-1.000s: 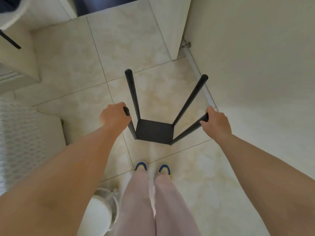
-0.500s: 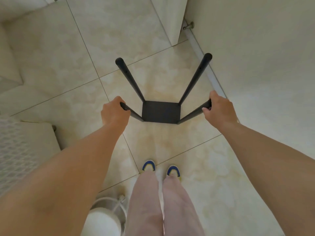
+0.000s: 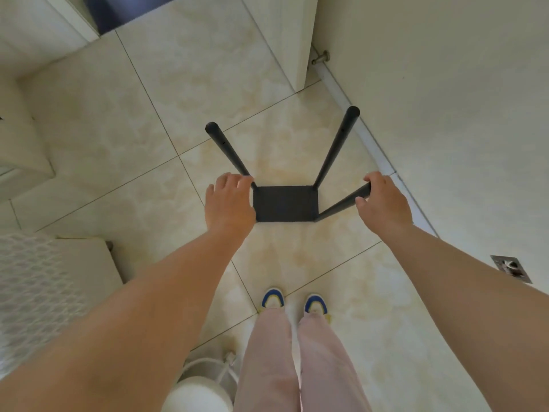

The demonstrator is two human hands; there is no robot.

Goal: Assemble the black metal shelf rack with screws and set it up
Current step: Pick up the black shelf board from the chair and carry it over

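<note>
Black metal shelf rack [image 3: 286,203] stands on the tiled floor [image 3: 148,120] near the wall [image 3: 445,114], posts up, just ahead of the shoes [image 3: 273,298]. Right hand [image 3: 383,200] curls around the near right post [image 3: 341,205], likely steadying it; left hand [image 3: 228,200] lies loose-fingered over the near left post. Bare tiles stretch away leftward; a doorstop [image 3: 320,58] sits beyond.

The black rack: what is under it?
The rack stands over beige floor tiles, which show between its posts. Its dark bottom shelf covers the tile directly below. The left hand hides the near-left post; the right hand pinches the near-right one.
</note>
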